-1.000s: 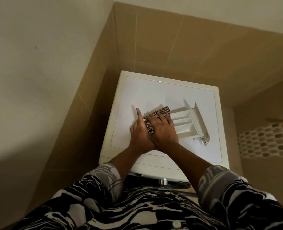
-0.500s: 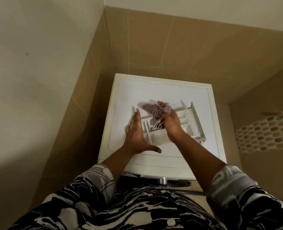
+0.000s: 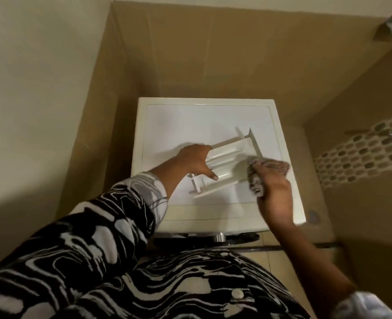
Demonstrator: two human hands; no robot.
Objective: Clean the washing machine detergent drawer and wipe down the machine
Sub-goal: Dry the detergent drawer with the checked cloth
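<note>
The white detergent drawer (image 3: pixel 227 157) lies on top of the white washing machine (image 3: pixel 190 125), tilted up on its side. My left hand (image 3: pixel 195 158) holds the drawer's left end, thumb spread across its near side. My right hand (image 3: pixel 274 180) grips a checked cloth (image 3: pixel 256 178) and holds it against the machine top by the drawer's right end, close to the drawer's front panel (image 3: pixel 256 146).
The machine stands in a corner between a plain wall on the left and brown tiled walls behind. A mosaic tile strip (image 3: pixel 360 157) runs along the right wall. The machine's door rim (image 3: pixel 220 238) shows below its front edge.
My right hand has carried the cloth from the drawer's middle to its right end. My left hand now holds the drawer's left end, and the drawer has turned and tipped up.
</note>
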